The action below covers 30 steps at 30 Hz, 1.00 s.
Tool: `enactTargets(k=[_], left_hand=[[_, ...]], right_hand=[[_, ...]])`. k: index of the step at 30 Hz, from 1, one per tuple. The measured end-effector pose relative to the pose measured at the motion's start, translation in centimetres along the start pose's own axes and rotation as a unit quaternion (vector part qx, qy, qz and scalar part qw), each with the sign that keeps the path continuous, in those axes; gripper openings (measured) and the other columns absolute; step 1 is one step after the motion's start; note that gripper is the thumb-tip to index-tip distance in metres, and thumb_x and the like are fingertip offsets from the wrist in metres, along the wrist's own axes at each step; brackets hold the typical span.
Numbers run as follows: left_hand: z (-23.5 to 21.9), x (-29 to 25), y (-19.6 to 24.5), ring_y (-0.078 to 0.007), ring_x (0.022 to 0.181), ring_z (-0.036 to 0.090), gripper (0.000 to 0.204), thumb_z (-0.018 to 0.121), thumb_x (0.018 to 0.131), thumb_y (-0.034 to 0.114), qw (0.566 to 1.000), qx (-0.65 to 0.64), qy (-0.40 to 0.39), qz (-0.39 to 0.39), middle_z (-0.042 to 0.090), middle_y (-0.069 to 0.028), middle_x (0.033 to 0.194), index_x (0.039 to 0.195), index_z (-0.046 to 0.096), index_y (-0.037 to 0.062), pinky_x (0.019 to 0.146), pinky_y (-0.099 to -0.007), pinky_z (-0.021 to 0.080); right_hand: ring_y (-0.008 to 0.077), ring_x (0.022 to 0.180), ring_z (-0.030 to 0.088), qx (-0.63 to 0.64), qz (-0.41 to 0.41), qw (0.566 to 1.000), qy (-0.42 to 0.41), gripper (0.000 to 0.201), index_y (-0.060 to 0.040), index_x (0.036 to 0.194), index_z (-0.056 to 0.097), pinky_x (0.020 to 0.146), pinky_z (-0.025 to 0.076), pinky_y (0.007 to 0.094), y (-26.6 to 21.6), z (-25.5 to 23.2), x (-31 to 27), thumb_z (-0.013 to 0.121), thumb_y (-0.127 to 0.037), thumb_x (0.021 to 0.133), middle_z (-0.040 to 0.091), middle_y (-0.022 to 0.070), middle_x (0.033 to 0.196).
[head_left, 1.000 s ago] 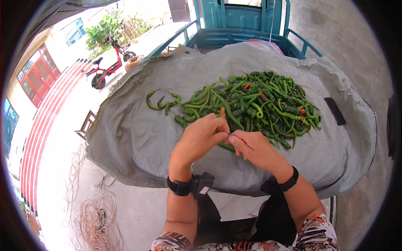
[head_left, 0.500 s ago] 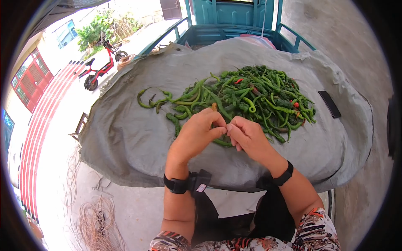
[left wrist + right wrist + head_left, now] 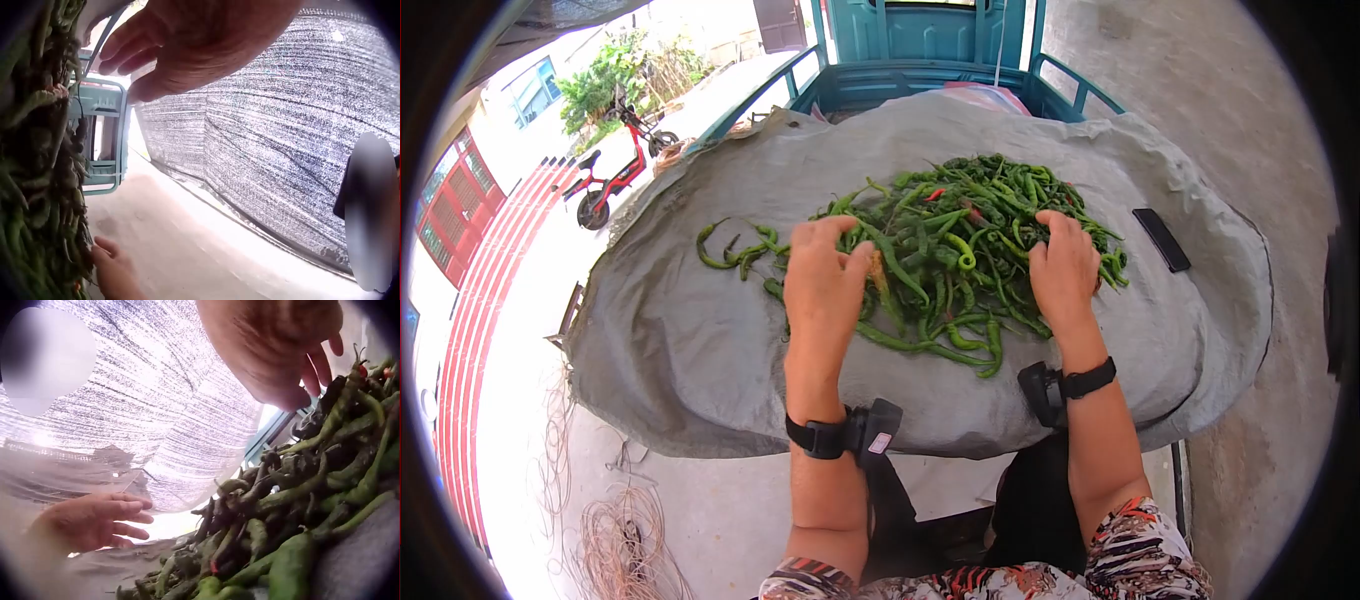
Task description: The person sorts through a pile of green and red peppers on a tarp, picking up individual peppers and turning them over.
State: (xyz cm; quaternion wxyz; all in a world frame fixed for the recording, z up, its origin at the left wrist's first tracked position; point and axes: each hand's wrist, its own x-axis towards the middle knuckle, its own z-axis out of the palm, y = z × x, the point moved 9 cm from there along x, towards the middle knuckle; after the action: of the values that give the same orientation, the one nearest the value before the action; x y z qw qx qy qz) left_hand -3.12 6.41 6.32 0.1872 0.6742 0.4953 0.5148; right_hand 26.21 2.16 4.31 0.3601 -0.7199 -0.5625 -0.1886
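A heap of green chili peppers [image 3: 945, 220], with a few red ones, lies on a grey sheet [image 3: 700, 370]. My left hand [image 3: 822, 285] is at the heap's left side, thumb and fingers spread apart, nothing held between them. At the right side, my right hand [image 3: 1064, 268] has its fingers bent loosely over the outer peppers. An orange-brown pepper [image 3: 877, 268] lies right by the left thumb. In the right wrist view, the right hand [image 3: 275, 353] hangs above the peppers [image 3: 294, 494], and the left hand [image 3: 97, 522] shows relaxed fingers beyond them.
A black phone [image 3: 1161, 240] lies on the sheet to the right. A few stray peppers [image 3: 735, 248] lie left of the heap. Behind stands a blue cargo bed [image 3: 910, 75]. A red scooter [image 3: 615, 175] and coiled wire [image 3: 630, 540] are off to the left.
My hands, fingertips together in front of the heap earlier, have parted to its left and right sides. Peppers at the heap's near edge now show. The head view has shifted slightly.
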Motion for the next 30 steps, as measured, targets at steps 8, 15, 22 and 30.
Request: enactTargets(k=[8,15,22,30], left_hand=[[4.8,-0.8,1.2,-0.0108,0.067,0.055,0.021,0.066,0.086,0.010,0.986,-0.059,-0.154,0.038,0.065,-0.0047,0.085,0.106,0.066,0.0008,0.062,-0.0262,0.045],[6.8,-1.6,2.9,-0.0093,0.067,0.057,0.035,0.067,0.089,0.012,0.963,-0.141,-0.226,0.038,0.063,-0.0050,0.081,0.120,0.058,-0.0001,0.061,-0.0260,0.046],[10.0,-3.3,3.9,-0.0124,0.062,0.057,0.047,0.068,0.089,0.018,0.930,-0.114,-0.348,-0.013,0.061,-0.0062,0.075,0.129,0.051,0.0009,0.059,-0.0297,0.045],[11.6,-4.0,2.6,-0.0253,0.074,0.060,0.043,0.071,0.080,0.012,0.942,0.018,-0.327,0.077,0.061,-0.0127,0.077,0.119,0.052,0.0050,0.066,-0.0386,0.047]], right_hand=[[0.0290,0.107,0.055,-0.093,0.034,0.989,-0.112,0.031,-0.0169,0.109,0.065,0.092,0.039,0.0451,1.8,0.7,-0.1,0.066,-0.010,0.079,0.062,0.0074,0.108],[0.0310,0.094,0.061,0.133,-0.023,0.990,0.029,0.024,-0.0150,0.112,0.064,0.077,0.049,0.0416,-1.3,-3.4,0.4,0.060,-0.012,0.088,0.060,0.0101,0.104],[0.0338,0.090,0.062,0.245,-0.149,0.952,-0.105,0.019,-0.0091,0.106,0.063,0.074,0.052,0.0415,-7.3,-1.5,-3.6,0.058,-0.006,0.088,0.061,0.0116,0.098],[0.0279,0.094,0.063,0.357,-0.059,0.890,-0.279,0.036,-0.0003,0.111,0.056,0.082,0.052,0.0379,-5.3,1.8,-4.6,0.060,0.007,0.076,0.061,0.0138,0.100]])
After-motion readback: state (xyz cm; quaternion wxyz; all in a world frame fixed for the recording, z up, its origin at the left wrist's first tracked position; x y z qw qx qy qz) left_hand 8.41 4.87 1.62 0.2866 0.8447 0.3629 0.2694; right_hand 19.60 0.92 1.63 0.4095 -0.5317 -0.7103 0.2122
